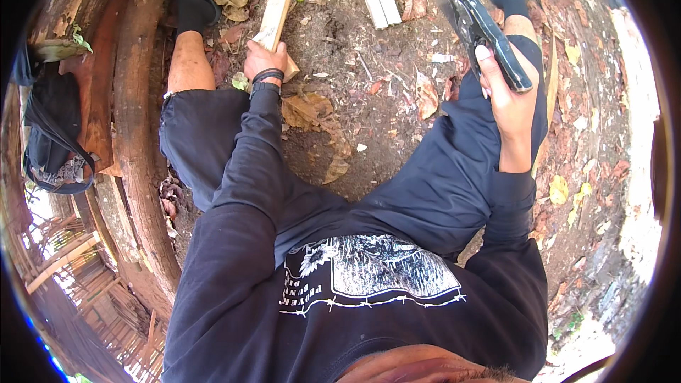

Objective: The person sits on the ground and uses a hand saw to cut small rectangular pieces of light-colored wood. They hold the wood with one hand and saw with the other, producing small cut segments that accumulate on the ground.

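Note:
My left hand (265, 61) is closed around a short, pale piece of wood (275, 15) above the dirt ground, near my left shin. The wood's far end points away from me, and a bit of its near end shows past my fingers. Over my right knee, my right hand (505, 103) grips the dark, worn handle of a handsaw (489, 34). Its blade runs up and left toward the far edge, smeared by motion. Saw and wood are apart.
Two pale wood strips (379, 1) lie side by side on the ground between my feet. Dry leaves (312, 113) are scattered about. Along the left run thick logs (142, 120), with a black bag (55, 124) beyond them. My legs frame the space on both sides.

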The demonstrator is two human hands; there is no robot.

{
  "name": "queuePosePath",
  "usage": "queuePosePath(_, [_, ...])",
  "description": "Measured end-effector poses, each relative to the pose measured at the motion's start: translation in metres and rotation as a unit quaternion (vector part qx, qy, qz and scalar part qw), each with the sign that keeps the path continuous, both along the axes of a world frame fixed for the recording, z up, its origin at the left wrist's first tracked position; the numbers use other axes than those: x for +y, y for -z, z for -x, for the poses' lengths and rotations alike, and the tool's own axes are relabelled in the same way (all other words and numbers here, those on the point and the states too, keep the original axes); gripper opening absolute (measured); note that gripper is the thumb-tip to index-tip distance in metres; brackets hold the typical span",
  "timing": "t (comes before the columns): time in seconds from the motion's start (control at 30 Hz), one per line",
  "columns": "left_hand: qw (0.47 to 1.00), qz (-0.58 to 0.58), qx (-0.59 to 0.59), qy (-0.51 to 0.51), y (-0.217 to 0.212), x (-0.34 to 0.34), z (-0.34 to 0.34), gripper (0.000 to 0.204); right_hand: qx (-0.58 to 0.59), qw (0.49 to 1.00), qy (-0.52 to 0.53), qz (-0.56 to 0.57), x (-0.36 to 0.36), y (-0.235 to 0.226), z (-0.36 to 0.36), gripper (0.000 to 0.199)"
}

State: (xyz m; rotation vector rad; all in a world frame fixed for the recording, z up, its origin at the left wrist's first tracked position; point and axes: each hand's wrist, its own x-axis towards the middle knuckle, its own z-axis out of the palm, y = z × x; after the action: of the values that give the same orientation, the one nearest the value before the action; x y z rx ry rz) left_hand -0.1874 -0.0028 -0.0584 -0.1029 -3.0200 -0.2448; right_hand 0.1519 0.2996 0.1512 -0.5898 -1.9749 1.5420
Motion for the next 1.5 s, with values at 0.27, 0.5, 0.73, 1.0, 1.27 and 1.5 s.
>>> queuePosePath(0.27, [0.990,0.003,0.052,0.130,0.013,0.107,-0.052,0.075,-0.002,1.000,0.012,0.012,0.000,-0.001,0.002,0.015])
queuePosePath(0.5, [0.972,-0.055,0.012,0.230,0.022,0.105,-0.072,0.072,0.016,0.999,0.022,0.047,0.002,0.003,-0.001,0.012])
queuePosePath(0.73, [0.990,0.003,0.010,0.143,0.022,0.102,-0.041,0.072,0.020,0.998,0.008,0.053,-0.001,0.006,0.003,0.012])
queuePosePath(1.0, [0.996,0.005,0.003,0.087,0.000,0.048,0.025,0.075,-0.004,1.000,0.021,0.013,-0.005,0.002,0.003,0.014])
queuePosePath(1.27, [0.994,-0.069,0.002,0.087,0.005,0.044,0.006,0.072,-0.008,1.000,0.002,0.013,-0.003,-0.001,0.002,0.017])
queuePosePath(1.5, [0.990,-0.136,0.023,0.034,-0.014,0.048,-0.015,0.076,-0.014,1.000,0.006,0.006,-0.003,0.001,0.001,0.016])
